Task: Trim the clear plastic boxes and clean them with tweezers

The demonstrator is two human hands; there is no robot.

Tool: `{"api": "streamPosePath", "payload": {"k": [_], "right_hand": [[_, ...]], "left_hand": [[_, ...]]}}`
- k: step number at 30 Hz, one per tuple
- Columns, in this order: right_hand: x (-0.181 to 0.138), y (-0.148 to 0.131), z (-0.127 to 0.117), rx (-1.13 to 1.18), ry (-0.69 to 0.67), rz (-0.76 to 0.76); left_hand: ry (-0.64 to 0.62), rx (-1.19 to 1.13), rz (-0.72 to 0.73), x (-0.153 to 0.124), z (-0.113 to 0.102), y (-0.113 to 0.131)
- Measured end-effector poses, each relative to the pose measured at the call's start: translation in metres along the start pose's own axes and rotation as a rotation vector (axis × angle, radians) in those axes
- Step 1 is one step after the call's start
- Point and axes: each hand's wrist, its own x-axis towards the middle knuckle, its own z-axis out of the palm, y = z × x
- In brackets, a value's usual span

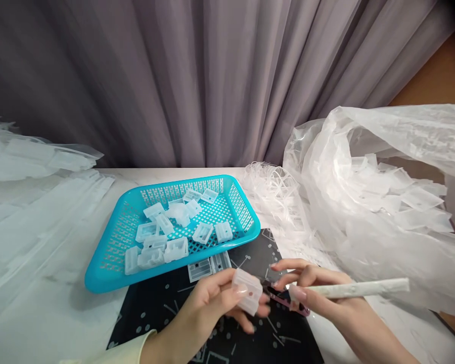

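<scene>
My left hand pinches a small translucent plastic box-like piece between thumb and fingers, with a small round hole showing in its face. To its right, my right hand is closed on a slim white-handled tool; the handle points right, and the working tip is hidden by my fingers. Under those fingertips lies a dark object with a pink edge, mostly covered. Two more translucent pieces rest on the black mat below the basket.
A blue plastic basket holds several similar pieces. Scraps and discs dot the mat. A large clear bag of plastic pieces stands right, beside a tangle of thin plastic strands. More plastic sheeting lies left. A grey curtain hangs behind.
</scene>
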Motion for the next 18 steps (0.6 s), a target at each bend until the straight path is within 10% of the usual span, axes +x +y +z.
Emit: {"api": "streamPosePath", "payload": {"k": [18], "right_hand": [[-0.005, -0.002, 0.012, 0.058, -0.112, 0.123]], "left_hand": [[-0.016, -0.002, -0.121, -0.002, 0.006, -0.017]]}}
